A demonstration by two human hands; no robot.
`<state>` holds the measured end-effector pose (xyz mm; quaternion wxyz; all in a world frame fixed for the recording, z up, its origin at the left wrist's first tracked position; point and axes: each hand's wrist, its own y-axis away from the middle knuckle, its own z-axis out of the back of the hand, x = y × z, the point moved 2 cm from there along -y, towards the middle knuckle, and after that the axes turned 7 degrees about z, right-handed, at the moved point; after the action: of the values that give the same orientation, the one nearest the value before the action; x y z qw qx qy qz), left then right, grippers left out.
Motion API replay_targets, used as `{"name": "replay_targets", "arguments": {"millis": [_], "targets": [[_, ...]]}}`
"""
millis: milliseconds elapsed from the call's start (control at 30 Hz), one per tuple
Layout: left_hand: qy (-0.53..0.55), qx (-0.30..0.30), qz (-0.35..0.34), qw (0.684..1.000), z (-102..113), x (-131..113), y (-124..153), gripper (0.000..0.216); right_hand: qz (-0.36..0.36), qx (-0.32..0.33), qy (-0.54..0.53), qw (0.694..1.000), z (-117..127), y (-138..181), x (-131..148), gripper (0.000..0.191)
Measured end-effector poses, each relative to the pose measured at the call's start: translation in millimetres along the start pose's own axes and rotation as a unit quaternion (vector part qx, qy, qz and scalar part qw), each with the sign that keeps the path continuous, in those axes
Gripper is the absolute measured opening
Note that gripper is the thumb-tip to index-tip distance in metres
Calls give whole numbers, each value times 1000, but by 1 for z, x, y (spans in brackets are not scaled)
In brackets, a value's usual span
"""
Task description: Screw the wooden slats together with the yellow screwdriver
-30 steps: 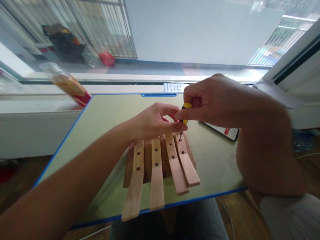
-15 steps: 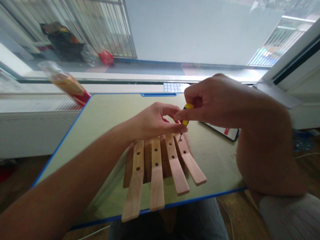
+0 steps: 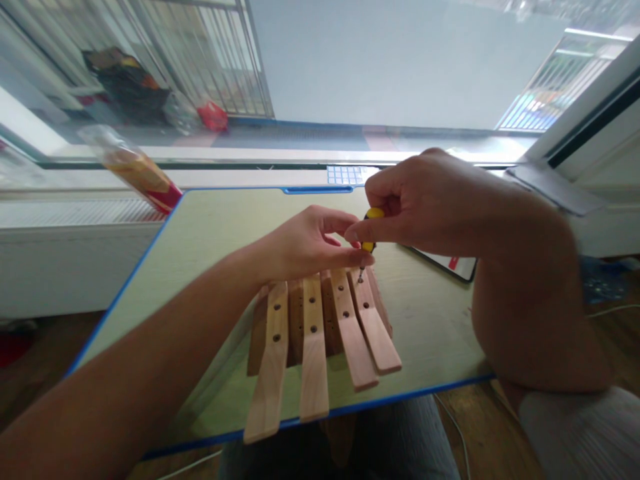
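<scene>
Wooden slats (image 3: 315, 373), four in number, side by side across one brown board (image 3: 296, 317) on the tabletop (image 3: 430, 333), near ends fanned toward 6 o'clock, two reaching the blue rim there. Two dark round holes (image 3: 313, 329) visible per slat, eight in all; whether holding screws, too small to tell. One screwdriver (image 3: 368, 245), yellow and black, slightly tilted, tip at the far hole of the slat nearest 3 o'clock. Hands, two: right hand (image 3: 415, 200) at 1 o'clock of the board, fingers closed around the handle; left hand (image 3: 310, 247) at 12 o'clock, fingers curled, thumb at the handle's lower end. Cannot tell whether grasping it or only steadying it. Beneath the left hand, far ends of some slats, hidden. At 2 o'clock, one phone (image 3: 465, 267), flat, partly covered by the right hand. At 10 o'clock, one leaning bottle (image 3: 135, 173), contents hard to make out. At 11 o'clock, beyond the window (image 3: 410, 67), one red bag (image 3: 213, 115), contents hidden. At 12 o'clock, one gridded pad (image 3: 345, 175), partly hidden.
</scene>
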<state>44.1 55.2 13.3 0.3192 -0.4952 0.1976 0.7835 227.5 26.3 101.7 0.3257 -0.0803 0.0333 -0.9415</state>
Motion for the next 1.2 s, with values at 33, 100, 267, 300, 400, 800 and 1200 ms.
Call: {"name": "replay_targets", "arguments": {"millis": [33, 100, 267, 300, 400, 800, 1200], "targets": [[0, -1, 0, 1000, 0, 0, 0, 31, 0, 1, 0, 1000, 0, 0, 0, 36], [-1, -1, -2, 1000, 0, 1, 0, 31, 0, -1, -1, 1000, 0, 0, 1, 36], [-5, -4, -7, 1000, -1, 3, 0, 32, 2, -1, 2, 1000, 0, -1, 1, 36], [-6, -6, -7, 1000, 0, 2, 0, 32, 3, 0, 3, 1000, 0, -1, 1, 36], [-7, -7, -8, 1000, 0, 1, 0, 31, 1, 4, 14, 1000, 0, 1, 1, 37], [-11, -7, -14, 1000, 1, 0, 3, 29, 62, 12, -108, 992, 17, 16, 8, 24], [12, 7, -22, 1000, 1, 2, 1, 33, 63, -9, -37, 997, 12, 11, 5, 19]]}}
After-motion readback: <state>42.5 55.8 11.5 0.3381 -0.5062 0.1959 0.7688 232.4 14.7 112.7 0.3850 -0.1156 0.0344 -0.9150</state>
